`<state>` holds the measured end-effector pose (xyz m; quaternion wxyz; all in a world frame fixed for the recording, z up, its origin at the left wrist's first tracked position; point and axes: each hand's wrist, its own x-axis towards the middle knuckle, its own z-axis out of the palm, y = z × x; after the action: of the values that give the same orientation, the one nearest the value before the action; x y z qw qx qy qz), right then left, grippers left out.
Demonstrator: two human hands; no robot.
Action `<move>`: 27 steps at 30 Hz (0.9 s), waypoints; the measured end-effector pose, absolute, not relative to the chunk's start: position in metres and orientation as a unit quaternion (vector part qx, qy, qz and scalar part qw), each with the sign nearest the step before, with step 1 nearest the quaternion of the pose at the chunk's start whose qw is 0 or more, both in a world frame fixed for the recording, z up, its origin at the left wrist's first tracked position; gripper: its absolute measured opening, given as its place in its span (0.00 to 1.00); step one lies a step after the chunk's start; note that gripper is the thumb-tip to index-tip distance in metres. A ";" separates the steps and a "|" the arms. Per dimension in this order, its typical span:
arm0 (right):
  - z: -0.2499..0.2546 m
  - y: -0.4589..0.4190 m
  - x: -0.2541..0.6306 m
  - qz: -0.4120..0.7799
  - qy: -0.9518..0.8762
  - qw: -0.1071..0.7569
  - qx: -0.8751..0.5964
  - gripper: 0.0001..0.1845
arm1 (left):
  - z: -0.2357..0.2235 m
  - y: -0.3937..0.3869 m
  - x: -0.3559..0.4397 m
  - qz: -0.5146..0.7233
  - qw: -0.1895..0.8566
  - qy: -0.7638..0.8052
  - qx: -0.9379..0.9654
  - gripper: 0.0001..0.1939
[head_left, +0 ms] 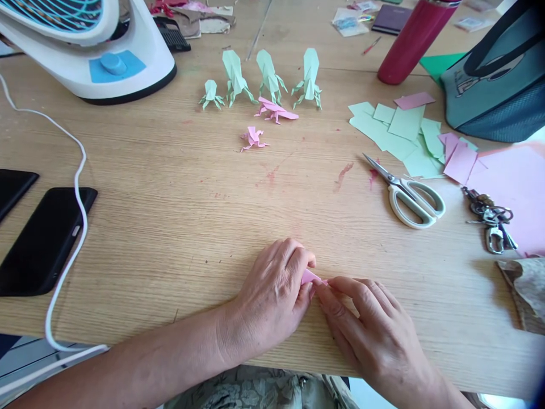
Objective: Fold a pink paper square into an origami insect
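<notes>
Close to the table's front edge, a small piece of folded pink paper (310, 276) is pinched between my two hands. My left hand (276, 287) curls around its left end and hides most of it. At the paper's right tip, the thumb and forefinger of my right hand (370, 324) are pressed together. Further back stand several pale green folded paper figures, among them a tall one (311, 74) and a small one (210, 94). In front of them sit two pink folded figures, a longer one (276, 109) and a smaller one (254, 138).
Scissors (415, 196) lie to the right, near green paper pieces (406, 128) and a bunch of keys (491, 218). A red bottle (415, 42) and a teal bag (494, 85) stand behind. On the left are a fan (114, 62), a white cable (80, 182) and a black phone (42, 244).
</notes>
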<state>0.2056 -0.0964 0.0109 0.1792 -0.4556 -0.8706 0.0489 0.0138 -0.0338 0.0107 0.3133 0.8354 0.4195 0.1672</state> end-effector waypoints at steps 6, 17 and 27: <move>0.013 -0.096 0.205 0.006 -0.882 0.177 -0.437 0.17 | 0.014 -0.033 0.013 0.154 0.334 0.411 0.834 0.07; 0.016 -0.106 0.194 -0.048 -0.879 0.153 -0.450 0.15 | 0.016 -0.033 0.014 0.150 0.339 0.402 0.837 0.09; 0.004 -0.119 0.190 -0.044 -0.836 0.140 -0.529 0.17 | 0.017 -0.033 0.015 0.151 0.316 0.414 0.840 0.10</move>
<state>0.1900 -0.1188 0.0043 0.1398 -0.5289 -0.8360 -0.0438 0.0151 -0.0329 0.0166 0.3158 0.8403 0.4140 0.1508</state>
